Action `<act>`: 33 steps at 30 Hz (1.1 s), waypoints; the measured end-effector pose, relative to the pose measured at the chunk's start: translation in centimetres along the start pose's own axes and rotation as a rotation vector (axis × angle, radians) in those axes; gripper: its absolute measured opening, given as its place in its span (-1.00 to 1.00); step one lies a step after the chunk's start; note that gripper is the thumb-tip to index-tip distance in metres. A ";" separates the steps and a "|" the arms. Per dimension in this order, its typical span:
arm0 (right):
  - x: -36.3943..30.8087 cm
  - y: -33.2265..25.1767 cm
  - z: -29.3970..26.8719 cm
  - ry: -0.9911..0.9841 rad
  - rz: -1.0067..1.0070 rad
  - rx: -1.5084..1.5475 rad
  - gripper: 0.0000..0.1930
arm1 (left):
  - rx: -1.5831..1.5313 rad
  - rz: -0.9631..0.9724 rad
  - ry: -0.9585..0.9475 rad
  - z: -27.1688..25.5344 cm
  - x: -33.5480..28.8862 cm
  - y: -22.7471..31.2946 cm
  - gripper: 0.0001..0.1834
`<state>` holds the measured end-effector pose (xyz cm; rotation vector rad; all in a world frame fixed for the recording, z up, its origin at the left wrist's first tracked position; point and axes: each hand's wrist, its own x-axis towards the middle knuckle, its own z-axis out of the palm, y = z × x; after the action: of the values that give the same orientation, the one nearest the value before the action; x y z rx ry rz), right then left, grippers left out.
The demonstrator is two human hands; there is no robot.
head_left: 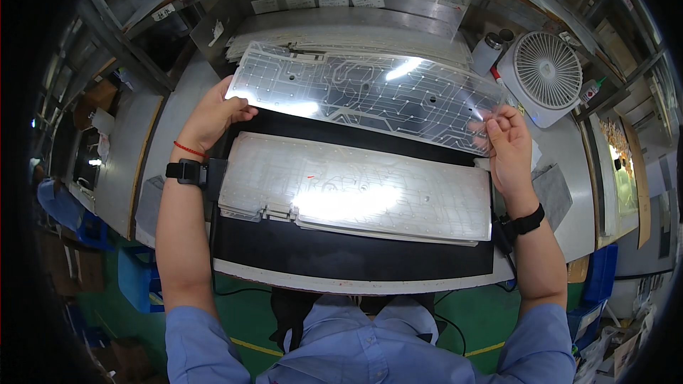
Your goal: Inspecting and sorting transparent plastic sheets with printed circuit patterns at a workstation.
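While left grip (215, 115), right grip (508, 144) pinch ends, clear sheet (377, 98) between

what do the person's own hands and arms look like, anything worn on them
Both the left hand and right hand are ungloved. Each wrist has a black strap with a dark device; the left adds a red bracelet. Blue sleeves leave forearms bare.

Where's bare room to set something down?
Flat black mat: near strip, between the silvery translucent sheet stack and pale bench edge. Crowded: far right, around the white round-grilled fan and silver cylindrical bottle; far middle, grey sheet pile.
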<state>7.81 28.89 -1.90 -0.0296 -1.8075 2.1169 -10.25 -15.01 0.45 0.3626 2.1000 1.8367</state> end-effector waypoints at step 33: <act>0.0 -0.6 -0.9 -0.291 -0.149 -0.251 -0.89 | -0.082 -0.054 0.048 -1.4 1.1 -1.5 -0.73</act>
<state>8.18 29.81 -1.48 0.3568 -2.1573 1.8569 -11.78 -16.10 -0.99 0.2410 2.0369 1.9115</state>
